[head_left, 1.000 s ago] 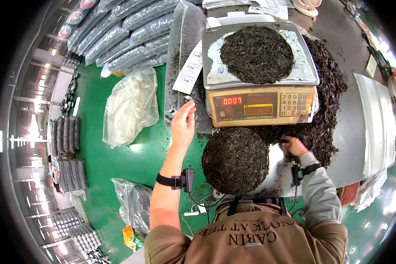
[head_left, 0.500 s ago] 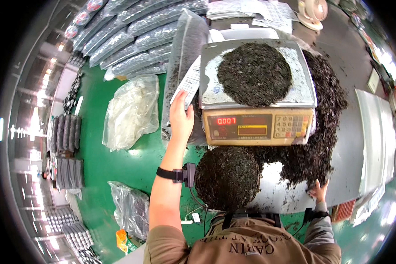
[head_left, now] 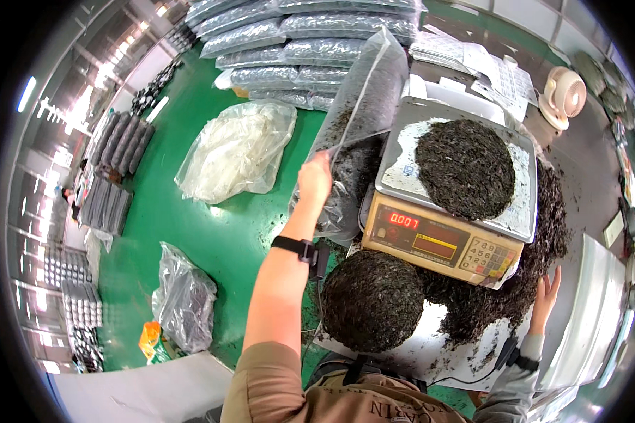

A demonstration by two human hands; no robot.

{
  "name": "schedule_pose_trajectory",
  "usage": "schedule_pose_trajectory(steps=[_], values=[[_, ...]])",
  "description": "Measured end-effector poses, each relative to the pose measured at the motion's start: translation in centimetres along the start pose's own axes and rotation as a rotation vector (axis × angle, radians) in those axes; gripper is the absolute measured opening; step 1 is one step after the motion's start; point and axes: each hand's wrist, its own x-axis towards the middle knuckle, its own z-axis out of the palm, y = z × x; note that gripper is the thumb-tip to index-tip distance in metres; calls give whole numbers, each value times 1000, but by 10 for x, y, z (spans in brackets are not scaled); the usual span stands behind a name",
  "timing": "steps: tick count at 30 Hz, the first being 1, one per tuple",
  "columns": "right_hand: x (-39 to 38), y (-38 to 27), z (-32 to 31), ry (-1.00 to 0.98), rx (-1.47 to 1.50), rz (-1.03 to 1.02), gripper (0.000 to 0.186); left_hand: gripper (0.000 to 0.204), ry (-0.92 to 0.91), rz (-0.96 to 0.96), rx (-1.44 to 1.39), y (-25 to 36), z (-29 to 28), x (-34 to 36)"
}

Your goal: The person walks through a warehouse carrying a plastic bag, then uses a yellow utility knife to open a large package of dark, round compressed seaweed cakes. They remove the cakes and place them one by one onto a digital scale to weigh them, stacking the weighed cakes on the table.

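Observation:
My left hand [head_left: 315, 178] is closed on the edge of a long clear plastic bag [head_left: 363, 92] with dark leaf material inside, left of the scale. A round, dark leaf cake [head_left: 464, 168] lies on the steel pan of the beige electronic scale [head_left: 441, 240], whose red display is lit. In front of the scale rests a second, thicker dark cake [head_left: 370, 299]. My right hand [head_left: 543, 303] is open, fingers apart, at the right edge of a loose pile of dark leaves [head_left: 550, 204] on the metal table [head_left: 578, 183].
Stacked filled bags [head_left: 317, 49] stand at the back. A white fan [head_left: 564, 95] and papers [head_left: 430, 49] sit behind the scale. A crumpled pale bag [head_left: 229, 151] and a grey one [head_left: 187, 303] lie on the green floor. A translucent panel [head_left: 582, 310] borders the right.
The view has turned, shifting the table rightward. My left hand has moved onto the long bag; the paper slip there is no longer visible. My right hand has moved rightward and spread its fingers.

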Motion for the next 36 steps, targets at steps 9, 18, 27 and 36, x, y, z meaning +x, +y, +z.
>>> schedule_pose_trajectory(steps=[9, 18, 27, 36], values=[[-30, -197, 43, -526, 332, -115, 30, 28, -196, -612, -1353, -39, -119, -59], [-117, -382, 215, -1088, 511, 125, 46, 32, -738, -410, -1638, -76, -175, -111], [-194, -447, 371, -818, 724, 529, 24, 42, -1099, 326, -1080, -199, -214, -127], [-149, -445, 383, -633, -66, -59, 20, 40, -1238, 376, -587, -304, -203, -66]])
